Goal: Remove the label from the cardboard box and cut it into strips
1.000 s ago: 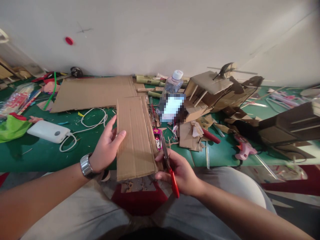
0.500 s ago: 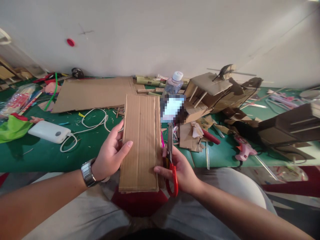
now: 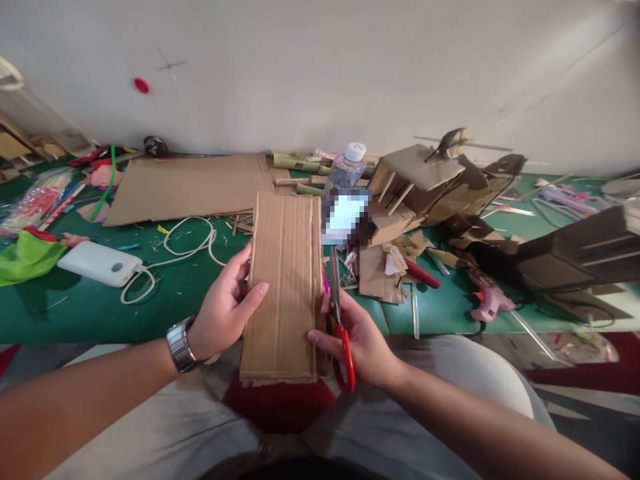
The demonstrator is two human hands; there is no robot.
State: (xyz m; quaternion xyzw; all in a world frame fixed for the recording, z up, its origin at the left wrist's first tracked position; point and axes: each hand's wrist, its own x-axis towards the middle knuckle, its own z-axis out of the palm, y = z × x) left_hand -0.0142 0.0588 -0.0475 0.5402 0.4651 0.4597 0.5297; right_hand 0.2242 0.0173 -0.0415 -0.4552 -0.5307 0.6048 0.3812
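Note:
A long rectangular piece of cardboard (image 3: 285, 287) is held up in front of me, its layered edge showing on the right. My left hand (image 3: 223, 307) grips its left side, thumb on the front face and fingers behind. On the lower right edge, my right hand (image 3: 357, 340) pinches the cardboard with the thumb. That same hand also holds red-handled scissors (image 3: 343, 360), blades pointing up along the cardboard's right side. Fingers behind the cardboard are hidden.
The green table (image 3: 190, 320) carries a white power bank (image 3: 97, 263) with a cable, a cardboard sheet (image 3: 190, 187), a plastic bottle (image 3: 346, 170), a blurred lit screen (image 3: 346, 217), a cardboard structure (image 3: 420, 167), a pink glue gun (image 3: 490, 297) and scraps.
The cardboard's top has tipped slightly lower and to the right. My left hand has shifted slightly right with it, and the scissors have tilted a little to the left.

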